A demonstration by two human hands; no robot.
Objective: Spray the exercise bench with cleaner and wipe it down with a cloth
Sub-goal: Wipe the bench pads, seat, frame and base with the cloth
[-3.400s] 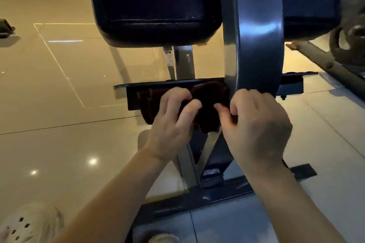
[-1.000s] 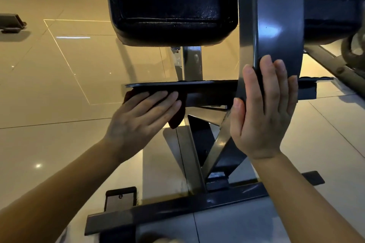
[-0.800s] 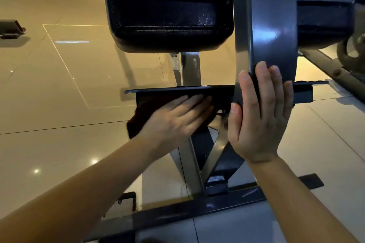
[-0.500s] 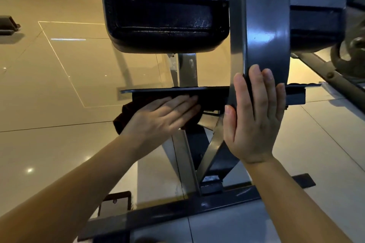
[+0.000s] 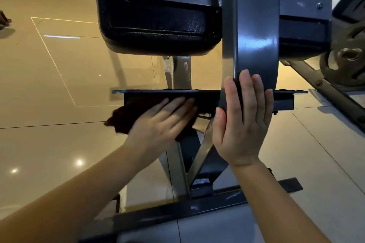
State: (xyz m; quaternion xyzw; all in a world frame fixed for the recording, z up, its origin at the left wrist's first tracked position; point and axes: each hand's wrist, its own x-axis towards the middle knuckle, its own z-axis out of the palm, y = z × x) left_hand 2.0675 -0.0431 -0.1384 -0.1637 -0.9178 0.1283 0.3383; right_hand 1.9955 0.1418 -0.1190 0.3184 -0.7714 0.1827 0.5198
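Note:
The exercise bench fills the view from behind: a black padded seat [image 5: 158,31] above, a thick dark metal upright [image 5: 254,35] at centre right, and a flat dark crossbar plate [image 5: 150,93] below the pad. A dark brown cloth [image 5: 126,118] lies against the crossbar's front face. My left hand [image 5: 164,122] presses it there with straight fingers. My right hand [image 5: 243,122] rests flat on the lower end of the upright, fingers pointing up. No spray bottle is in view.
Grey diagonal struts [image 5: 201,156] and a floor bar [image 5: 177,211] of the bench frame sit under my hands. A weight plate [image 5: 347,65] and a slanted frame rail [image 5: 324,89] stand at the right. Glossy beige floor tiles [image 5: 49,104] spread to the left.
My left hand slid the cloth back and forth along the crossbar and is now near its middle. My right hand went from pinching the cloth to resting flat on the upright.

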